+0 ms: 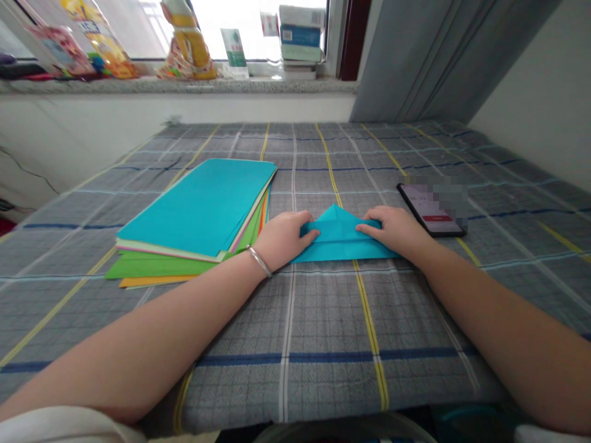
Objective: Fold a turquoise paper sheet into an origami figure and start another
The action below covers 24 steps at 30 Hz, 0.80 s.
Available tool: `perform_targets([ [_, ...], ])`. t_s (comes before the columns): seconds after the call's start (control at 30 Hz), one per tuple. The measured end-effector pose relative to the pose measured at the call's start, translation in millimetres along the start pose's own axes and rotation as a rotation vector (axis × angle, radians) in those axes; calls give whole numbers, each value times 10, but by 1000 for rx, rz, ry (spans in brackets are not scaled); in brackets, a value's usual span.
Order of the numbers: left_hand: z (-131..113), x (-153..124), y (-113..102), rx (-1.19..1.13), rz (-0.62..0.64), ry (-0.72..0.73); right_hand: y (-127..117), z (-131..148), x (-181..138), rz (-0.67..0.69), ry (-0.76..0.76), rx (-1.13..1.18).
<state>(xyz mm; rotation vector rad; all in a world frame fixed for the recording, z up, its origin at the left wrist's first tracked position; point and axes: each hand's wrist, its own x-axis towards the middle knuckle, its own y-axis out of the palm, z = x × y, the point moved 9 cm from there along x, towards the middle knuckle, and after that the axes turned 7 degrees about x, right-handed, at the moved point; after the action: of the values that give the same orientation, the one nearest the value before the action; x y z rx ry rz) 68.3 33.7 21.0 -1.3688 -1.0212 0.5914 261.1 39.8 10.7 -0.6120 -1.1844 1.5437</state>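
Observation:
A folded sheet of blue paper (341, 249) lies on the plaid cloth in front of me, its peak pointing away and a flat band along the near side. My left hand (286, 237) grips its left end, thumb on top and fingers curled behind the upper edge. At the right end, my right hand (397, 229) pinches the paper the same way, thumb tip on the face. Both hands cover the paper's outer corners. A silver bangle (259, 261) circles my left wrist.
Left of my hands lies a stack of coloured paper (198, 203), blue on top. A phone (434, 212) rests at the right. The plaid tablecloth (323, 320) reaches back toward a windowsill (249, 86) holding snack bags, a yellow bottle, a tube and stacked boxes.

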Motion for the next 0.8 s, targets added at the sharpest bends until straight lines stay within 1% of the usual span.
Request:
perform_targets([
  [0.13,-37,-8,16,32,-1,14,30,-17,9,24,28,-56],
  [0.3,-34,-25,-8,-40,-55,9,37,-20,9,40,60,-76],
  [0.37,-99,-35,-20,-28,-78,80,41,-23,9,45,63,-88],
  [0.5,-298,-45,7,136,-94,247,47,-25,10,53,50,-78],
  [0.57,-354,-18,67,168,-51,271,45,-30,10,54,52,-60],
  [0.63,-379,20,143,172,18,273,45,-39,10,58,67,-50],
  [0.73,-370,71,241,165,120,253,45,-42,13,64,91,-52],
  [0.8,-357,96,270,166,156,237,48,-31,18,68,96,-53],
])
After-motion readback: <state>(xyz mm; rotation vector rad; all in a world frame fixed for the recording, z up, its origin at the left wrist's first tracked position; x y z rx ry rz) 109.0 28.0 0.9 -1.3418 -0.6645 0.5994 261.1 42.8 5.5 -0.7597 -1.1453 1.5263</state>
